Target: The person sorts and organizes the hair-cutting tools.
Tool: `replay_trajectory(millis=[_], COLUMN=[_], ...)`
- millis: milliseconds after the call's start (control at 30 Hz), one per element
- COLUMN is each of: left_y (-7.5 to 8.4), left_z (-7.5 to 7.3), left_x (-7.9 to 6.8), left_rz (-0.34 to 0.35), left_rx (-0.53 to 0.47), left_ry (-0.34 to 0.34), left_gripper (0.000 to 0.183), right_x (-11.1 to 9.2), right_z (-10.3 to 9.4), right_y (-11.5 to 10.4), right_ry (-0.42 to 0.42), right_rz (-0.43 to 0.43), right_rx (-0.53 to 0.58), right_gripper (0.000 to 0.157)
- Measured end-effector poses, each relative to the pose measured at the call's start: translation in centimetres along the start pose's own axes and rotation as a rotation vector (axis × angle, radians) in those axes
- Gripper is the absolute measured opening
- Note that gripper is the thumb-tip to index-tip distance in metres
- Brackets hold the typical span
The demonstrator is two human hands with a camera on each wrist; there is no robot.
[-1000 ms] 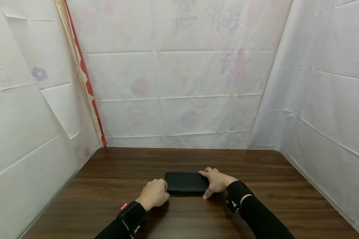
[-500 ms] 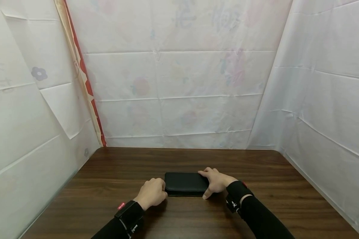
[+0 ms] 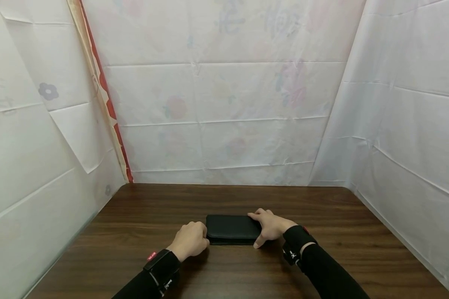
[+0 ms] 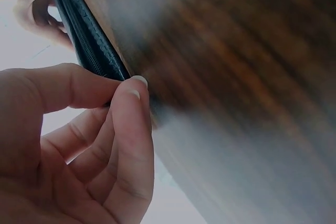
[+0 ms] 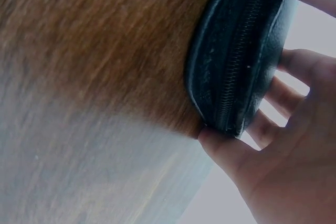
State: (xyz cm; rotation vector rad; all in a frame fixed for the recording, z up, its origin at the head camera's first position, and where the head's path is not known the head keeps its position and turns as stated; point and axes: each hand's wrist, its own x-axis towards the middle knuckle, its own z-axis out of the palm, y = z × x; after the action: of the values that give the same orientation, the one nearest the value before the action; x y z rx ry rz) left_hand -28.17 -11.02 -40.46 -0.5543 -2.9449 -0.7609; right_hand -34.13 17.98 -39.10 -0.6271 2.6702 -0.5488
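A black leather zip-around wallet (image 3: 232, 226) lies flat on the brown wooden table (image 3: 232, 274), in the middle of the head view. My left hand (image 3: 190, 241) is at its left end, with thumb and forefinger pinched together at the end of the zipper (image 4: 86, 45); whatever tab they cover is hidden. My right hand (image 3: 271, 227) grips the right end, the thumb on the near edge and the fingers spread over the far side. In the right wrist view the zipper teeth (image 5: 242, 40) run closed along the wallet's edge.
White printed sheets hang as a back wall (image 3: 224, 104), a left wall (image 3: 33, 158) and a right wall (image 3: 408, 137) round the table. A red and cream strip (image 3: 106, 97) runs down the left corner. Both wrists wear black straps.
Since one second ago my left hand has shifted slightly left at the wallet's end. The right hand and the wallet stay in place.
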Motion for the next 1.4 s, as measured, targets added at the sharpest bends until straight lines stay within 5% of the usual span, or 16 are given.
replay_trajectory(millis=[567,933,1167,1400], left_y=[-0.39,-0.34,-0.21,-0.16], left_z=[-0.22,-0.44,-0.74,-0.86], left_x=[0.2,0.42,0.66,0.89], left_rz=[-0.022,0.001,-0.064,-0.074], left_rx=[0.028,0.032,0.062,0.076], left_ry=[0.013,0.003,-0.017,-0.026], left_gripper=[0.028,0.042,0.019,0.026], right_x=[0.07,0.07,-0.01,-0.03], right_z=[0.1,0.19,0.14,0.09], right_y=[-0.03,0.01,-0.08,-0.13], right_ry=[0.006,0.005,0.002,0.005], right_rz=[0.006,0.009,0.009,0.011], right_rx=[0.0,0.008,0.007,0.009], right_gripper=[0.1,0.1,0.1,0.101])
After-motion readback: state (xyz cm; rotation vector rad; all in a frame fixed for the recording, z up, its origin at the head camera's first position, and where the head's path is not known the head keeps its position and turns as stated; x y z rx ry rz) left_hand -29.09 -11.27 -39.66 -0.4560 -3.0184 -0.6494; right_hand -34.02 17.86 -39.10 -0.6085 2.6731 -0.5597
